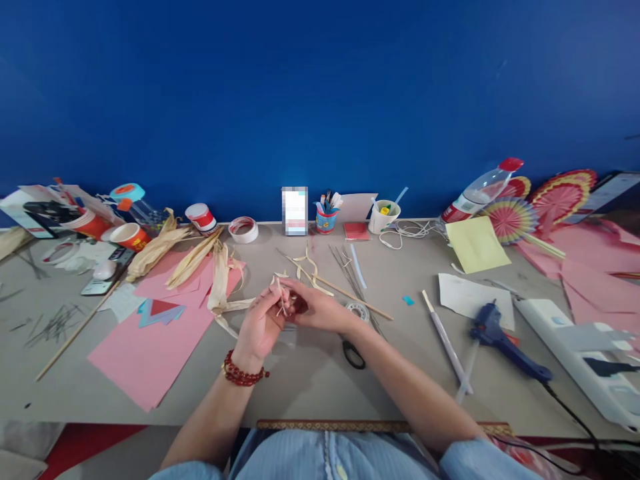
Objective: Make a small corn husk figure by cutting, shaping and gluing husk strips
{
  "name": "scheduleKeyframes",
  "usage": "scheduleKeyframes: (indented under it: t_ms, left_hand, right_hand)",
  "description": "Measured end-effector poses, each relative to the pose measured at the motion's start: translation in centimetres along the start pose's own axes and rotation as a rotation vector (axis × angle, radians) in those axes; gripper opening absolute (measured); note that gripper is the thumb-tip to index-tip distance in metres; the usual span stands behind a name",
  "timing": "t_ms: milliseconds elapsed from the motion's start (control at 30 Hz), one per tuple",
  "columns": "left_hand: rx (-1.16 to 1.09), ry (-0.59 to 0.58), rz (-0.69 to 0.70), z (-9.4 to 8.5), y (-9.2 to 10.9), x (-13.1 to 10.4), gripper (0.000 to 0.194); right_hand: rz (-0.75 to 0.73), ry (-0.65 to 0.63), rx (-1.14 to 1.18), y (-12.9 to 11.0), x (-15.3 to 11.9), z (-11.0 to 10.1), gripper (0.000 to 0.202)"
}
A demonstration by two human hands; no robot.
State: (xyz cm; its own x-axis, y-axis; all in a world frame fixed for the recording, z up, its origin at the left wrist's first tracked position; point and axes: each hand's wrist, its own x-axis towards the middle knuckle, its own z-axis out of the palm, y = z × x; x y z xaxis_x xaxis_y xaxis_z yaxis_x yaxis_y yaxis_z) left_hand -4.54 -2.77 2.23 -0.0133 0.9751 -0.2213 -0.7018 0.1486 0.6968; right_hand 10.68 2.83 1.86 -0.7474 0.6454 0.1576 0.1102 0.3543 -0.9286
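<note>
My left hand, with red beads at the wrist, is closed on a thin pale strip that looks like corn husk. Reaching in from the other side, my right hand has its fingers curled round the same strip; its fingertips are partly hidden. Just left of my hands lies a wide dried corn husk. Narrow husk strips lie beyond them. A wooden stick and a roll of clear tape sit near my right forearm, along with a black scissors handle.
Pink paper and more husks lie left. A propped phone, white tape roll and pen cup stand at the back. On the right are a blue glue gun, power strip and plastic bottle.
</note>
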Motion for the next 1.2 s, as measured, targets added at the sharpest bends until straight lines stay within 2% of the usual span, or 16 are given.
scheduleKeyframes:
  t_ms: [100, 167, 267, 333, 467, 567, 633, 733, 867, 1200]
  left_hand:
    - [0.053, 0.015, 0.097, -0.6, 0.9, 0.1, 0.018]
    - [0.034, 0.032, 0.132, -1.0, 1.8, 0.3, 0.017]
    - [-0.032, 0.031, 0.074, -1.4, 2.9, 0.4, 0.017]
    - [-0.015, 0.007, 0.041, -1.1, 2.9, 0.3, 0.016]
    - [0.252, -0.146, 0.016, 0.5, 0.8, -0.9, 0.017]
    - [0.401, -0.318, -0.125, 1.8, -1.2, -1.9, 0.016]
    - [0.436, -0.369, -0.182, 2.1, -2.2, -2.4, 0.019]
    - [0.449, -0.389, -0.209, 2.0, -3.0, -2.6, 0.022]
    - [0.478, -0.424, -0.237, 1.8, -3.5, -2.7, 0.026]
    - [0.589, -0.474, -0.275, 1.7, -4.4, -3.1, 0.034]
  right_hand:
    - [0.067, -0.016, -0.026, 0.8, -0.2, -0.2, 0.046]
    - [0.113, -0.013, -0.097, 1.2, -0.7, -0.4, 0.037]
    - [0.162, 0.018, -0.217, 1.6, -1.8, -1.0, 0.033]
    - [0.180, 0.047, -0.299, 1.8, -2.5, -1.4, 0.030]
    - [0.151, 0.096, -0.420, 2.0, -3.1, -1.8, 0.027]
    - [0.031, 0.049, -0.432, 2.2, -2.7, -2.0, 0.026]
    - [-0.034, 0.018, -0.449, 2.4, -1.9, -2.0, 0.022]
    - [-0.114, -0.024, -0.498, 2.7, -0.4, -1.8, 0.015]
    - [-0.193, -0.119, -0.624, 2.9, 1.4, -1.5, 0.019]
    - [-0.180, -0.212, -0.868, 3.0, 1.9, -0.8, 0.009]
